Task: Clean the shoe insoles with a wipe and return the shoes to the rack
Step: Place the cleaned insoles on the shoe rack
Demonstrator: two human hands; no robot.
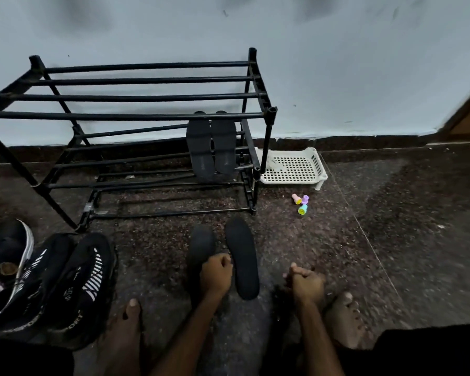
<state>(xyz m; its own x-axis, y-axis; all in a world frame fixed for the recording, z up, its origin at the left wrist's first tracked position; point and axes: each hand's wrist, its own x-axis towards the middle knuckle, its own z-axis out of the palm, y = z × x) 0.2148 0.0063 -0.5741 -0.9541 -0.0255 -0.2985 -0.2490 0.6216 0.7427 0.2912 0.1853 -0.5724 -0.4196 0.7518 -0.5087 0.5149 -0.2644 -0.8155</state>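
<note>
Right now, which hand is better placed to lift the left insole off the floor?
Left. The left hand lies on the left insole, fingers curled at its edge; the right hand sits apart, beyond the other insole.

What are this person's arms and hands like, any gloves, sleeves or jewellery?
Both the left hand and the right hand are bare: no gloves, and no rings, watch or bands that I can make out. The forearms are bare too, with no sleeves in view. Only dark clothing shows, at the bottom edge.
</note>
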